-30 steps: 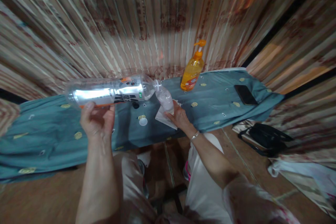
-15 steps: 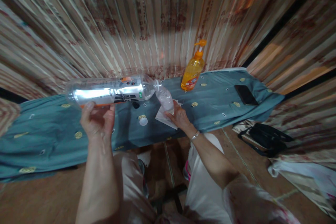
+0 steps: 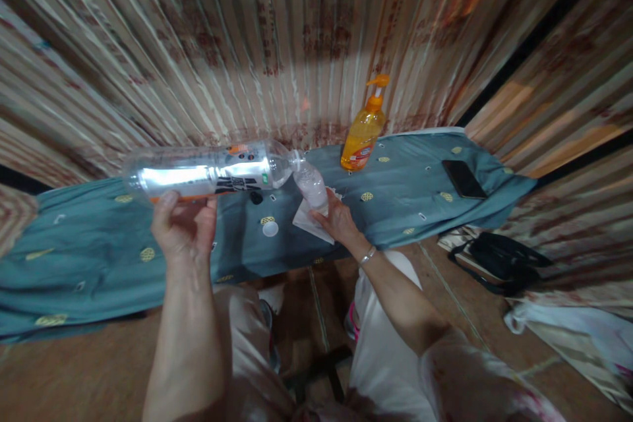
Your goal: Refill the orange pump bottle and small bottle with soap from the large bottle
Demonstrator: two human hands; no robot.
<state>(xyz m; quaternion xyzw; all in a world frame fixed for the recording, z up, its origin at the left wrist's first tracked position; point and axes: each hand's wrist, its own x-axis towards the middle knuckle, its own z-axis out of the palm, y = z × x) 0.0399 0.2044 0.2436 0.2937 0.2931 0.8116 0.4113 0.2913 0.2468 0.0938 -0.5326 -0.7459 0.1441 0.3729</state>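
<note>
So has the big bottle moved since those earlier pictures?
No, not that I can see: the big bottle in the left hand lies sideways in the same spot, judged against the pump bottle and the phone.

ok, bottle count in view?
3: a large clear bottle held sideways in the left hand; a small clear bottle, tilted, in the right hand; an orange pump bottle near the back of the cloth-covered table. No others show.
</note>
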